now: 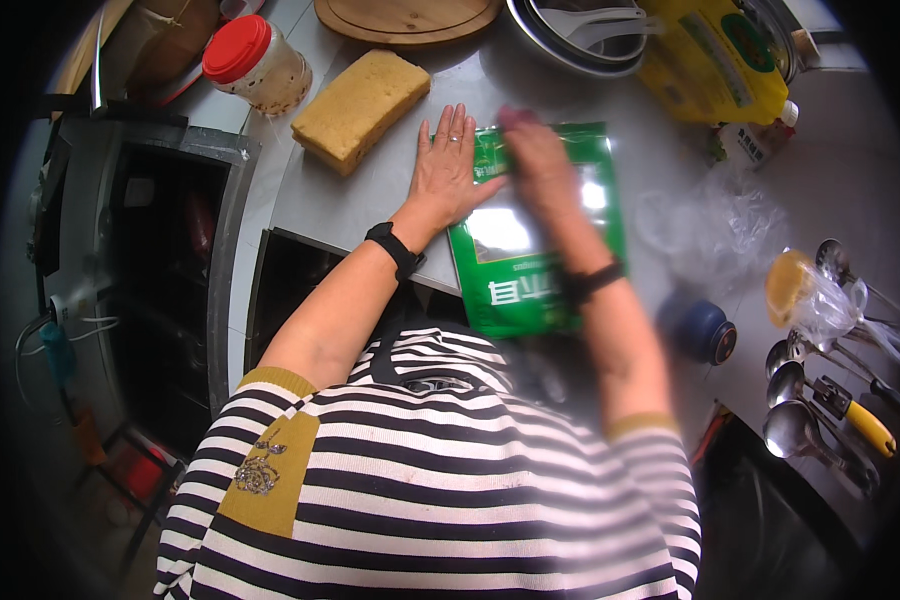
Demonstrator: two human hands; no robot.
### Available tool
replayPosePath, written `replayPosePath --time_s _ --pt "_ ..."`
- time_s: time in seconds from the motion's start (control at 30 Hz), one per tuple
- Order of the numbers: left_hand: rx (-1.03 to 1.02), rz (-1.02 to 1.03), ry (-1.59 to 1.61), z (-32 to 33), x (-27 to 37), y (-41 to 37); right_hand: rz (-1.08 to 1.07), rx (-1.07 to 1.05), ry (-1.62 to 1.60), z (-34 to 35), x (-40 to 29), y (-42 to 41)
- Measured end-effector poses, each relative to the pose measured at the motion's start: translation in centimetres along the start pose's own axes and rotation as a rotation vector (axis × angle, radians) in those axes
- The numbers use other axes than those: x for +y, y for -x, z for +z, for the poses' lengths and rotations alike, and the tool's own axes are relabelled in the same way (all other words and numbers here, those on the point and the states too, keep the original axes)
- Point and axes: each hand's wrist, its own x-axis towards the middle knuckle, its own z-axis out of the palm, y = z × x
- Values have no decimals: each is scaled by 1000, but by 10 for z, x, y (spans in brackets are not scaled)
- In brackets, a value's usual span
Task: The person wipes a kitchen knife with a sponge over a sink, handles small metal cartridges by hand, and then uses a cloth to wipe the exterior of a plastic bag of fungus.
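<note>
A green plastic food pouch with a shiny clear window and printed writing lies flat at the counter's front edge, its near end jutting past it. My left hand presses down at the pouch's left upper side, palm down and fingers spread, with a ring on one finger. Over the pouch's upper middle, my right hand is blurred by motion. Under its fingertips shows a dark pink thing, apparently a cloth, too smeared to make out fully.
Left of the pouch lies a yellow sponge-like block, beside a red-lidded jar. Behind are a round wooden board and metal bowls. A yellow oil jug, crumpled clear plastic, a blue jar and ladles stand or lie rightward.
</note>
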Motion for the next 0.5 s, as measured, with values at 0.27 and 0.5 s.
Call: replayPosePath --time_s 0.27,0.5 --pt "-28 8 -8 -5 3 -2 166 77 52 -46 100 64" --pt "-8 -4 -2 -3 -1 2 215 82 -20 -66 16 3"
